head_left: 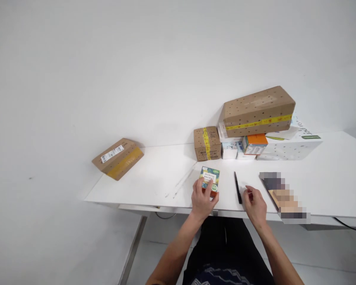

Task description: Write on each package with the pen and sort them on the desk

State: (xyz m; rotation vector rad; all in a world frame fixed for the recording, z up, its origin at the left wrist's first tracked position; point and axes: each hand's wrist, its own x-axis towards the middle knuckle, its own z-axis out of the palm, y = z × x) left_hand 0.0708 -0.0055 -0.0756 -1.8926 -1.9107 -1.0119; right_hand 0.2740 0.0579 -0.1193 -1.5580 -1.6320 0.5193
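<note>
**2 hands at a white table, 1 on a small box, 1 beside a pen**

A white table [154, 174] stood against a plain white wall [136, 59], with a pale floor below and a metal table leg [133, 249] slanting down at the near left. A dark cable [350, 225] ran under the table's right edge. At the far left corner a brown carton [118, 158] with a white label and yellow tape hung partly over the edge. Along the back, near the wall, sat a small brown carton [207, 143] taped in yellow, and just to its right a heap of packages: a long brown carton [258, 111] dotted with holes lay tilted on top of a white spotted box [290, 147], with an orange box [254, 143] and small white boxes [230, 150] in front. A blurred patch [283, 194] covered something flat near the right front edge.

The left hand [202, 198] reached forward from a bare forearm, its fingers curled around the near side of a small box [210, 180] with a green, yellow and white face. The grip was closed on it, thumb on the left side, and the box stood at the table's front edge, roughly midway along it.

The right hand [255, 202] rested on the table well apart from the box, palm down, fingers loosely bent and holding nothing. A black pen [237, 187] lay just beside its fingertips, pointing away from the person; I could not tell whether they touched it.
</note>
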